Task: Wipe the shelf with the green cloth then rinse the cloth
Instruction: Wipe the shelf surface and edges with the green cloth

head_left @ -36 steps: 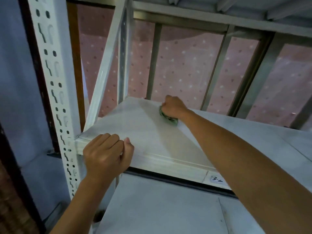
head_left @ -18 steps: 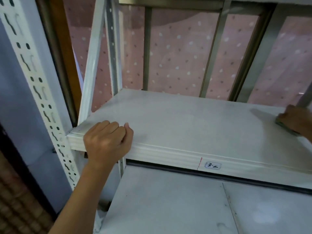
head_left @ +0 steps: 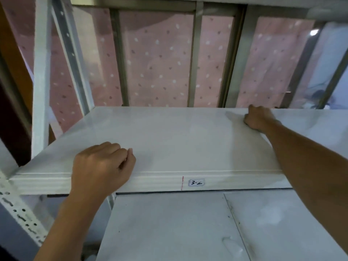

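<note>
Two hands lie on the white shelf [head_left: 178, 140] in our head view. Our left hand [head_left: 102, 166] rests at the near edge, fingers curled, its grip closed on nothing. Our right hand [head_left: 259, 118] reaches far right, arm outstretched, fingers curled under. The green cloth is hidden, so we cannot tell what that grip holds.

- Your left hand [head_left: 102, 166] is bare — its thumbnail [head_left: 130, 150] is short and plain.
- Your right hand [head_left: 258, 119] is bare too.
- Your left forearm [head_left: 71, 223] and right forearm [head_left: 310, 166] are uncovered — wrist to picture edge.
</note>
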The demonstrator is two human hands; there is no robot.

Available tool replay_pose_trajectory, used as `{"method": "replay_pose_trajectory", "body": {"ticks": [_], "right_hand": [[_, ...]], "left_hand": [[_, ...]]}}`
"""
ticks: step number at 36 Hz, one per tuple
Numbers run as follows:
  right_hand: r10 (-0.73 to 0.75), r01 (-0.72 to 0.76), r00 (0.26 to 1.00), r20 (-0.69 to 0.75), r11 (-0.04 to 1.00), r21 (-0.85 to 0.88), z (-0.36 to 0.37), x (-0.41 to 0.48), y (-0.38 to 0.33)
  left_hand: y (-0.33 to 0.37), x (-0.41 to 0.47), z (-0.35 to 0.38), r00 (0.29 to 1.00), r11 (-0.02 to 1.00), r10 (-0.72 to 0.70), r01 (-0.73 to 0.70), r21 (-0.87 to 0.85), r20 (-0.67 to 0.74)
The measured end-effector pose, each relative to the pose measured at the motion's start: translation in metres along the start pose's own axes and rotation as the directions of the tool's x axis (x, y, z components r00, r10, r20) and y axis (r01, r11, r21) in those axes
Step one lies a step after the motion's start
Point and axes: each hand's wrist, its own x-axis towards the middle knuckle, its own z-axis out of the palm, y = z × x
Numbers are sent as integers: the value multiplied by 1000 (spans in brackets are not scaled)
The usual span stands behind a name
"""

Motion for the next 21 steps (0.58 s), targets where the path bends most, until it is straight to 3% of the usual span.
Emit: {"method": "replay_pose_trajectory", "body": {"ticks": [5,11,17,21], "right_hand": [[-15,14,1000,13,1000,27,3,7,3],[-93,91,996,20,994,59,10,16,-33],[-310,303,948,71,948,98,13,6,-160],[-473,450,875,101,873,186,16,-23,-273]], "left_hand": [[40,23,18,993,986,63,-46,-160,104],[48,26,23,972,982,-4,48,-182,235],[43,23,21,971,965,-118,162,-207,210],[24,20,17,954,950,-217,255,-181,208]]}}
